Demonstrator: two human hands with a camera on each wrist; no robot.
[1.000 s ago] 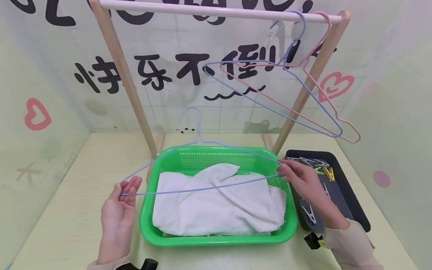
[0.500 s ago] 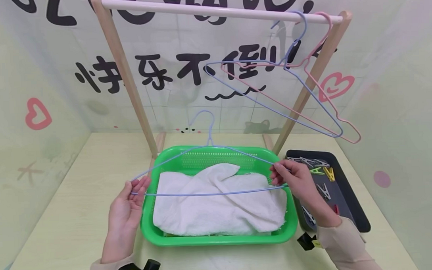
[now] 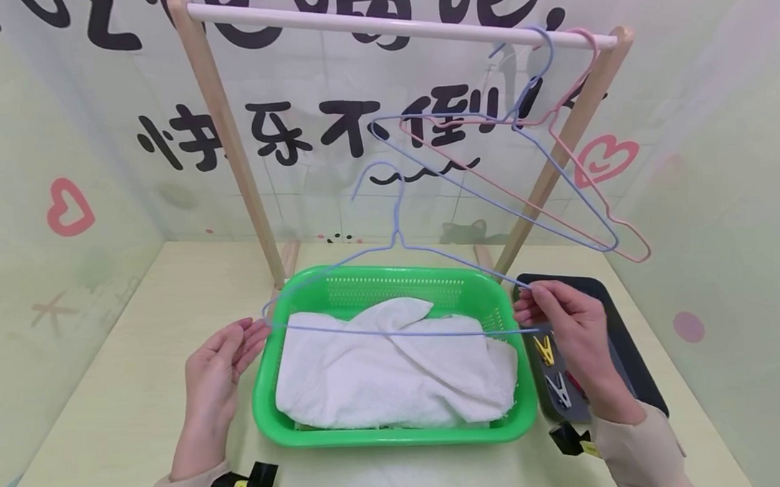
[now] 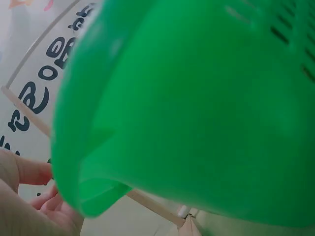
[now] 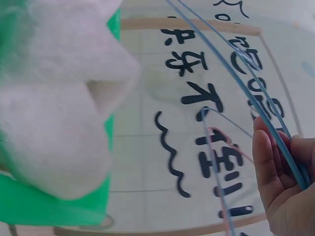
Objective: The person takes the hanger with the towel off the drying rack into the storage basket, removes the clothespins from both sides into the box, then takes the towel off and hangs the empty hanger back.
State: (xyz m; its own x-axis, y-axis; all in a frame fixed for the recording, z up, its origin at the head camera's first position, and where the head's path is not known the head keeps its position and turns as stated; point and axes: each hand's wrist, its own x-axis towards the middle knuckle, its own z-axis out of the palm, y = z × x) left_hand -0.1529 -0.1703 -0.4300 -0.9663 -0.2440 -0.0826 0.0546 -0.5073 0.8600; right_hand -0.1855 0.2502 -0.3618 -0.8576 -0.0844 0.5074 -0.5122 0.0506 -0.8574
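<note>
A blue wire clothes hanger [image 3: 398,241] is held above the basket, hook up and tilted away. My right hand [image 3: 570,323] grips its right end; in the right wrist view the fingers and thumb [image 5: 301,143] curl round the blue wire. At the hanger's left end is my left hand [image 3: 222,371], its fingers loosely extended; the fingertips are at the corner, and I cannot tell whether they touch it. Beneath lies a folded white towel [image 3: 395,379] in a green plastic basket [image 3: 397,436]. In the left wrist view, the basket wall [image 4: 197,123] hides much of the scene.
A wooden rack with a white rail [image 3: 356,20] stands behind the basket. Another blue hanger [image 3: 448,175] and a pink hanger [image 3: 628,224] hang at its right end. To the right, a dark tray [image 3: 632,350] holds several clips, including a yellow clip [image 3: 545,350].
The hanger has moved right and its hook has risen. My left hand has loosened from the left end, which it was pinching. My right hand has shifted right, over the tray.
</note>
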